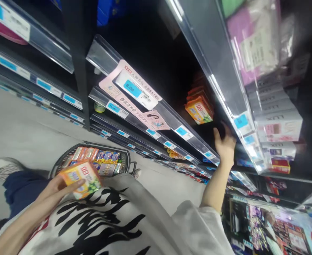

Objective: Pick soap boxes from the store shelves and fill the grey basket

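My left hand [57,189] is closed round an orange and yellow soap pack [83,179] with red lettering and a green leafy print, holding it in front of my shirt. Behind that pack, a dark basket [129,156] on the floor is filled with rows of colourful small packs [106,157]. My right arm reaches up into a dark shelf, where my right hand [226,143] has its thumb apart from the fingers; the fingertips are lost in shadow. Just beside it stands a row of matching orange soap packs [199,109], not touching the hand as far as I can see.
A clear shelf rail with a pink price sign [134,95] runs below the soap row. Above my right hand is another shelf edge [214,85], with white LUX boxes [279,124] and plastic-wrapped purple packs [256,42]. Lower shelves [145,141] line the aisle floor.
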Available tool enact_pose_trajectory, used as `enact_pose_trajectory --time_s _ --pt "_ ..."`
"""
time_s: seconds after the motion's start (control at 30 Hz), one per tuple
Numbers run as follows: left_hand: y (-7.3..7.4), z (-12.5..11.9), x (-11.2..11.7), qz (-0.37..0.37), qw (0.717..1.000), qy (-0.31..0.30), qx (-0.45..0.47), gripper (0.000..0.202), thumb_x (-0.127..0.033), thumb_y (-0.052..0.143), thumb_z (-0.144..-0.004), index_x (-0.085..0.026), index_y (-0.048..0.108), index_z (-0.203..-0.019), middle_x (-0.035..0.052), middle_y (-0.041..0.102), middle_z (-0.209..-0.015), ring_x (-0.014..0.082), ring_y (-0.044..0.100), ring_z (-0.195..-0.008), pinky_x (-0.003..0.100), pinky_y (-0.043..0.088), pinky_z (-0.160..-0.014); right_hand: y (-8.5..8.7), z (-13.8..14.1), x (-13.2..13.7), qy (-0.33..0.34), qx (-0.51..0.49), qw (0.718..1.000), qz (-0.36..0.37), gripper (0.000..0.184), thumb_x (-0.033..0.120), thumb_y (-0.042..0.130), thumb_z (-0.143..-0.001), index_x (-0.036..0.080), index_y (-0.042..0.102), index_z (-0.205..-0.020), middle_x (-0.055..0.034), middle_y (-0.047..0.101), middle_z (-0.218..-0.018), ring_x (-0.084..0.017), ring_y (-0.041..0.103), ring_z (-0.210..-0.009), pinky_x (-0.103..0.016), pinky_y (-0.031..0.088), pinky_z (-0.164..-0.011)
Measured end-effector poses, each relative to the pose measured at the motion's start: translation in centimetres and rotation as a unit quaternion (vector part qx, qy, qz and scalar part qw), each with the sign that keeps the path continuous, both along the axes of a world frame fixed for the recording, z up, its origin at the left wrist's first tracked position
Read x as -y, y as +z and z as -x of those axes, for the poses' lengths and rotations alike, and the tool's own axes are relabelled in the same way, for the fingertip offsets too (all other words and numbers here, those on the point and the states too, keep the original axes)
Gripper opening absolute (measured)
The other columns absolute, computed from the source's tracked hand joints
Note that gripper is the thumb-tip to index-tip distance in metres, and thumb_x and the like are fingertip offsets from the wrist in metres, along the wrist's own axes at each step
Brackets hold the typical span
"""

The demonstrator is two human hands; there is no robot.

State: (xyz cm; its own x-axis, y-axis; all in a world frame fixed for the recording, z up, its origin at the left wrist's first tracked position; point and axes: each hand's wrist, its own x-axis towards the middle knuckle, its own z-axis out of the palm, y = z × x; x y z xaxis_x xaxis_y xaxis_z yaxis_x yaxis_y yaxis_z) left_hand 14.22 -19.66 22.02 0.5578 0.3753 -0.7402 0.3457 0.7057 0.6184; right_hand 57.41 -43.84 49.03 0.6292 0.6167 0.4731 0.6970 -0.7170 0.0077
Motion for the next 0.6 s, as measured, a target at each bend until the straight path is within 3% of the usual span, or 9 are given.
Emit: enact_pose_trajectory --time_s 0.03,0.1,0.17,0.2,0.3,0.37,0.43,0.53,0.6 --pt "0.4 -0.4 0.2 -0.015 1.000 -0.004 0.019 0.069 -0.056 0.100 -0.042 -0.027 0.071 -0.098 -0.0046 0.082 -0.092 0.0255 0.073 -0.084 0.036 0.064 -0.076 -0.9 2.1 1.1 0.010 -0.008 0.999 -0.048 0.029 0.048 0.060 -0.098 0.020 0.065 -0.104 -0.0152 0.068 -0.123 -0.031 0.060 -0.126 -0.059 0.044 -0.113" --pt "1.1 -1.3 0.6 -0.037 0.998 -0.016 0.041 0.069 -0.055 0.100 -0.043 -0.026 0.072 -0.100 -0.0045 0.081 -0.092 0.0253 0.073 -0.084 0.036 0.064 -0.076 -4.3 7.7 2.5 0.036 -0.050 0.981 -0.184 0.021 0.043 0.063 -0.096 0.024 0.058 -0.091 -0.0111 0.069 -0.108 -0.029 0.064 -0.119 -0.055 0.047 -0.109" --pt "1.7 -2.4 1.2 -0.047 0.997 -0.040 0.052 0.073 -0.053 0.100 -0.044 -0.025 0.073 -0.105 -0.0031 0.081 -0.092 0.0240 0.073 -0.083 0.031 0.063 -0.076 -9.5 14.1 2.6 0.033 -0.168 0.931 -0.321 0.020 0.040 0.062 -0.096 0.026 0.050 -0.087 -0.0056 0.067 -0.091 -0.025 0.069 -0.100 -0.048 0.054 -0.098" --pt "1.9 -3.0 1.4 -0.048 0.996 -0.053 0.059 0.075 -0.052 0.101 -0.044 -0.023 0.073 -0.107 -0.0017 0.081 -0.093 0.0242 0.074 -0.085 0.030 0.062 -0.077 -12.5 17.3 2.2 0.010 -0.254 0.900 -0.353 0.018 0.040 0.061 -0.097 0.027 0.050 -0.090 -0.0058 0.068 -0.092 -0.024 0.069 -0.095 -0.045 0.055 -0.093" --pt "2.3 -4.7 2.4 -0.042 0.991 -0.098 0.082 0.078 -0.050 0.101 -0.043 -0.018 0.071 -0.108 0.0047 0.080 -0.100 0.0287 0.074 -0.093 0.033 0.062 -0.083 -20.7 25.4 -0.4 -0.069 -0.459 0.802 -0.377 0.028 0.052 0.058 -0.097 0.026 0.058 -0.108 -0.0099 0.071 -0.109 -0.024 0.068 -0.097 -0.040 0.056 -0.089" --pt "2.6 -5.7 3.1 -0.038 0.987 -0.124 0.100 0.077 -0.047 0.101 -0.047 -0.016 0.069 -0.110 0.0077 0.079 -0.104 0.0306 0.074 -0.098 0.036 0.061 -0.087 -23.6 28.6 -2.0 -0.035 -0.564 0.755 -0.333 0.040 0.062 0.050 -0.098 0.026 0.062 -0.108 -0.0085 0.071 -0.105 -0.023 0.067 -0.096 -0.037 0.055 -0.086" --pt "3.1 -6.5 3.6 -0.036 0.982 -0.140 0.124 0.075 -0.046 0.099 -0.055 -0.016 0.067 -0.116 0.0091 0.078 -0.107 0.0302 0.073 -0.100 0.038 0.061 -0.089 -24.0 29.3 -2.9 0.010 -0.613 0.741 -0.275 0.047 0.065 0.041 -0.101 0.025 0.065 -0.104 -0.0055 0.070 -0.094 -0.021 0.065 -0.087 -0.034 0.053 -0.081" --pt "4.0 -7.5 4.2 -0.048 0.979 -0.135 0.147 0.075 -0.045 0.097 -0.060 -0.016 0.065 -0.122 0.0105 0.077 -0.111 0.0287 0.073 -0.100 0.038 0.060 -0.089 -21.3 26.9 -2.9 0.087 -0.587 0.781 -0.197 0.047 0.060 0.037 -0.105 0.023 0.066 -0.098 -0.0036 0.067 -0.088 -0.018 0.061 -0.081 -0.031 0.050 -0.080" --pt "4.8 -8.1 4.5 -0.071 0.977 -0.126 0.157 0.080 -0.042 0.097 -0.061 -0.016 0.062 -0.128 0.0107 0.076 -0.114 0.0279 0.073 -0.101 0.038 0.059 -0.091 -19.1 24.3 -2.6 0.155 -0.543 0.809 -0.165 0.044 0.055 0.038 -0.106 0.023 0.067 -0.097 -0.0060 0.069 -0.098 -0.020 0.063 -0.090 -0.032 0.049 -0.087"
